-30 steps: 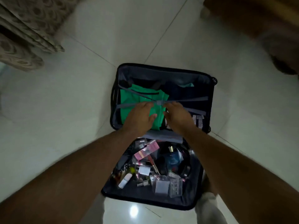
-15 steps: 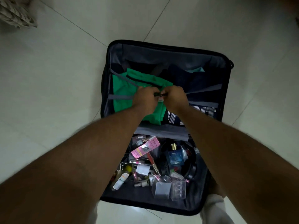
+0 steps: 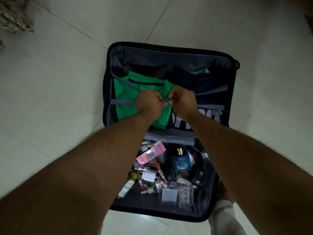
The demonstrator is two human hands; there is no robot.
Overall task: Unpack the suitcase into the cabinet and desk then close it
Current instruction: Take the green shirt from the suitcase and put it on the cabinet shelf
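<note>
Suitcase (image 3: pixel 116 53) strap buckle (image 3: pixel 167 101) pinched by both hands (image 3: pixel 166 103).

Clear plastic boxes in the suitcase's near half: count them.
2, side by side at the near right of the toiletries in the suitcase: the left clear plastic box, the right clear plastic box. Others may lie hidden under the clutter or the arms.

Both hands (image 3: pixel 166 101) meet, fingers (image 3: pixel 171 97) curled, pinching.
</note>
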